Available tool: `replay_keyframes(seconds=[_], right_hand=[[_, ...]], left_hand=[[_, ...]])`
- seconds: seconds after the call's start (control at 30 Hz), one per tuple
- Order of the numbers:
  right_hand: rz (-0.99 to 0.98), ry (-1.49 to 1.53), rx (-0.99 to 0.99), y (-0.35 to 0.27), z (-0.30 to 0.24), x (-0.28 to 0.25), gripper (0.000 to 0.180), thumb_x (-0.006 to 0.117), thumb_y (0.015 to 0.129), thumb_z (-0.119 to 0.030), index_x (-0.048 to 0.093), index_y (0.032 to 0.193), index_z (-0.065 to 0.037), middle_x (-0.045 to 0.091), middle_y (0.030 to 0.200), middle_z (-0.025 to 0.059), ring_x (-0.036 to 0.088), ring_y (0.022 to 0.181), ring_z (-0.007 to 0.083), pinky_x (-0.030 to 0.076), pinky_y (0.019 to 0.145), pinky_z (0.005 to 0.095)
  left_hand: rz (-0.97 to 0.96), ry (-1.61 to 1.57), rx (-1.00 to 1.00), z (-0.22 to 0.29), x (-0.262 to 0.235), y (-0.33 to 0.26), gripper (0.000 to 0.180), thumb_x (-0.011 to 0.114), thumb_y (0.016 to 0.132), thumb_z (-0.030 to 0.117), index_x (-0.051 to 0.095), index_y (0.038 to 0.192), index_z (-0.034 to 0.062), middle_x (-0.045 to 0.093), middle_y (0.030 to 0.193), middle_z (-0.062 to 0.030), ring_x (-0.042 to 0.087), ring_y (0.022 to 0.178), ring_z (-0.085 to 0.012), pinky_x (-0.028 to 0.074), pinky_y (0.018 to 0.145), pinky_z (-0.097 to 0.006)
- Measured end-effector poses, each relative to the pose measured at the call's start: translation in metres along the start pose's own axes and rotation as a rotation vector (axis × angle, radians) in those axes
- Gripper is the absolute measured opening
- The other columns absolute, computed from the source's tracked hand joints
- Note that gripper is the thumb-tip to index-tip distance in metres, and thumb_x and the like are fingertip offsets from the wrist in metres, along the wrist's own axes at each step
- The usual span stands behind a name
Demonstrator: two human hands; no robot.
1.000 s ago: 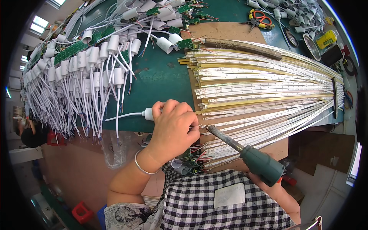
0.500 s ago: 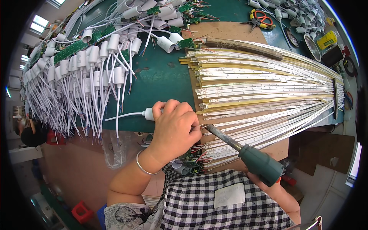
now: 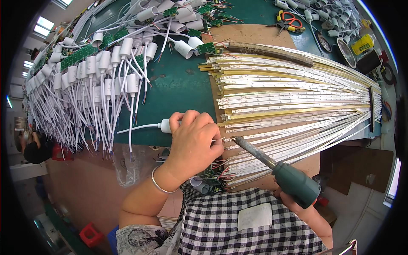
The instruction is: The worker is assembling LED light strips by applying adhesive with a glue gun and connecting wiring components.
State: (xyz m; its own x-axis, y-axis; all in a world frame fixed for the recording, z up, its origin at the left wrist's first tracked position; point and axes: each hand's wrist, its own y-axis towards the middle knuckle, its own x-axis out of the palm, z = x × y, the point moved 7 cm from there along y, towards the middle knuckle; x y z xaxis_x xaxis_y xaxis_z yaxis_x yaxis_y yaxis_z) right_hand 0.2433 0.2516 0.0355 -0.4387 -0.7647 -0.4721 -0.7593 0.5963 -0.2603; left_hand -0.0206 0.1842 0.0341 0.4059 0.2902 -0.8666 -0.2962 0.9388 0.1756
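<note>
My left hand point(image 3: 195, 138) is closed over a white cylindrical cap point(image 3: 165, 126) with a white cable trailing left. Its thumb and forefinger are pinched at the left ends of the LED strips point(image 3: 255, 102); what lies between the fingertips is mostly hidden. My right hand point(image 3: 293, 204), partly covered by the tool, grips a soldering iron point(image 3: 293, 180) with a green handle. The iron's dark tip points up-left and sits over the strip ends, a little right of my left fingertips. Red wires and a green circuit board point(image 3: 206, 173) lie just below my left hand.
Many white caps with cables and green boards point(image 3: 91, 68) cover the table's left and back. A dark bar point(image 3: 272, 54) lies across the strips. Orange-handled cutters point(image 3: 289, 22), a metal dish point(image 3: 346, 53) and a yellow packet point(image 3: 362, 44) are at the back right.
The soldering iron has shifted slightly right and down, its tip drawing away from my left fingertips. My left hand has hardly moved.
</note>
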Motion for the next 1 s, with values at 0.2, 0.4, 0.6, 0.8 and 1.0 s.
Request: replay_keyframes(seconds=[0.2, 0.4, 0.6, 0.8, 1.0], right_hand=[[0.010, -0.113, -0.128, 0.004, -0.019, -0.002, 0.036, 0.075, 0.076, -0.011, 0.067, 0.110, -0.003, 0.064, 0.112, 0.0163, 0.066, 0.095, 0.0307, 0.054, 0.081, 0.0363], [0.022, -0.237, -0.248, 0.006, -0.031, -0.001, 0.040, 0.076, 0.077, -0.013, 0.064, 0.113, -0.001, 0.063, 0.112, 0.0166, 0.067, 0.094, 0.0298, 0.054, 0.081, 0.0352], [0.023, -0.225, -0.229, 0.007, -0.032, 0.003, 0.045, 0.075, 0.079, -0.013, 0.059, 0.118, 0.002, 0.064, 0.109, 0.0157, 0.069, 0.091, 0.0276, 0.054, 0.079, 0.0330], [0.035, -0.234, -0.246, 0.007, -0.032, 0.004, 0.044, 0.075, 0.079, -0.014, 0.059, 0.117, 0.002, 0.064, 0.108, 0.0156, 0.069, 0.091, 0.0273, 0.054, 0.079, 0.0330], [0.039, -0.301, -0.306, 0.007, -0.036, 0.005, 0.041, 0.075, 0.079, -0.013, 0.062, 0.115, 0.000, 0.063, 0.109, 0.0156, 0.068, 0.092, 0.0284, 0.054, 0.079, 0.0337]], left_hand=[[-0.007, 0.005, 0.008, -0.001, -0.001, -0.001, 0.010, 0.070, 0.065, 0.011, 0.060, 0.065, 0.0133, 0.057, 0.086, 0.0011, 0.051, 0.095, -0.0229, 0.028, 0.091, -0.044], [-0.001, 0.009, 0.013, -0.001, -0.001, -0.002, 0.010, 0.070, 0.066, 0.011, 0.060, 0.066, 0.0131, 0.058, 0.087, 0.0005, 0.050, 0.095, -0.0232, 0.028, 0.091, -0.044], [0.002, 0.023, 0.015, -0.002, -0.002, -0.004, 0.010, 0.070, 0.067, 0.012, 0.060, 0.067, 0.0132, 0.058, 0.087, 0.0006, 0.051, 0.095, -0.0231, 0.028, 0.092, -0.044], [0.020, 0.015, 0.030, 0.000, -0.004, -0.004, 0.009, 0.070, 0.069, 0.011, 0.062, 0.071, 0.0136, 0.059, 0.086, 0.0015, 0.051, 0.095, -0.0218, 0.027, 0.091, -0.044], [0.013, -0.046, 0.046, -0.003, -0.005, -0.007, 0.010, 0.072, 0.070, 0.011, 0.063, 0.074, 0.0141, 0.060, 0.083, 0.0034, 0.053, 0.094, -0.0204, 0.027, 0.092, -0.043]])
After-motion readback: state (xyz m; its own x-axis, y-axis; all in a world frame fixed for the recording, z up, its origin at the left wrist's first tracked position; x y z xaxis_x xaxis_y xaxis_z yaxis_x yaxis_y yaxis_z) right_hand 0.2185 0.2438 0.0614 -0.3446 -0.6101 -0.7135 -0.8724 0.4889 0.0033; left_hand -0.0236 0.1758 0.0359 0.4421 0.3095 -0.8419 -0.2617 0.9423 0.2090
